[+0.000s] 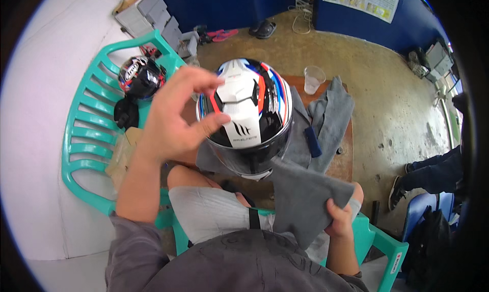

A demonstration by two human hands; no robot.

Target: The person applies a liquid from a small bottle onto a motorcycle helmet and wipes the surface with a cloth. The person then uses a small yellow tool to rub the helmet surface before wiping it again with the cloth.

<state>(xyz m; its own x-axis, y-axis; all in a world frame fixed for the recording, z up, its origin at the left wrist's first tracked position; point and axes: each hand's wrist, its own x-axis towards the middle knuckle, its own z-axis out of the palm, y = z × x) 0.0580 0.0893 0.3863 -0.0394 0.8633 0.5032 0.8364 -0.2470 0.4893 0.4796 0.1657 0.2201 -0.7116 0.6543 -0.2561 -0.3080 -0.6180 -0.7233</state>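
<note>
A full-face motorcycle helmet (239, 134) in white, black, blue and red, with a dark visor toward me, rests on a low wooden table on grey cloth. My left hand (178, 114) hovers at the helmet's left side, thumb and fingers apart, with nothing in it. In my right hand (340, 218) a grey cloth (305, 198) is pinched at its edge and hangs over my lap, just in front of the helmet. Another grey cloth (331, 108) lies bunched right of the helmet, with a small dark blue object (313, 142) on it.
A clear plastic cup (314, 79) stands at the far right of the brown table (348, 139). On the left, a green plastic chair (76, 149) holds a second helmet (141, 78). Slippers (265, 29) lie on the floor ahead. A person's leg (433, 172) shows at right.
</note>
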